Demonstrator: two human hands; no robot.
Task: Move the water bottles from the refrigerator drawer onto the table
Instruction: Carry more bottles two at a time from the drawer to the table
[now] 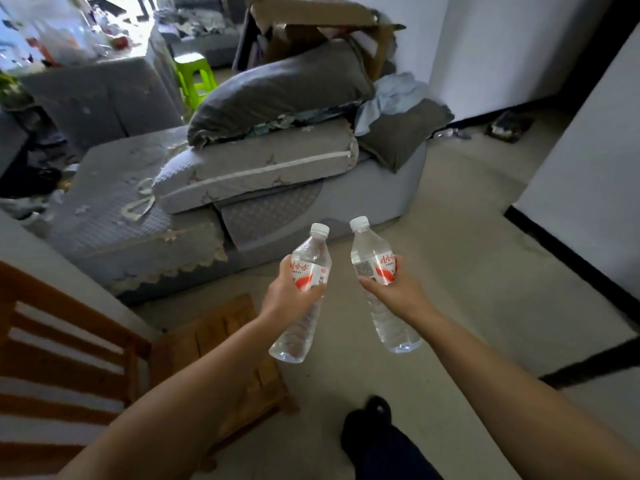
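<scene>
Head view | left hand [289, 292] grips left bottle [302, 296] at label | right hand [398, 289] grips right bottle [379, 282] | both lower centre, caps up, above floor [467, 271]

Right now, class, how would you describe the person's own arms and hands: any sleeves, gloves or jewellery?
Both forearms are bare with no sleeves in view. The left hand and right hand wear no gloves, and no rings, watch or bracelets show.

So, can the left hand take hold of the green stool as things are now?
Probably not: the left hand already grips a water bottle, and the green stool stands far off behind the grey sofa.
</scene>
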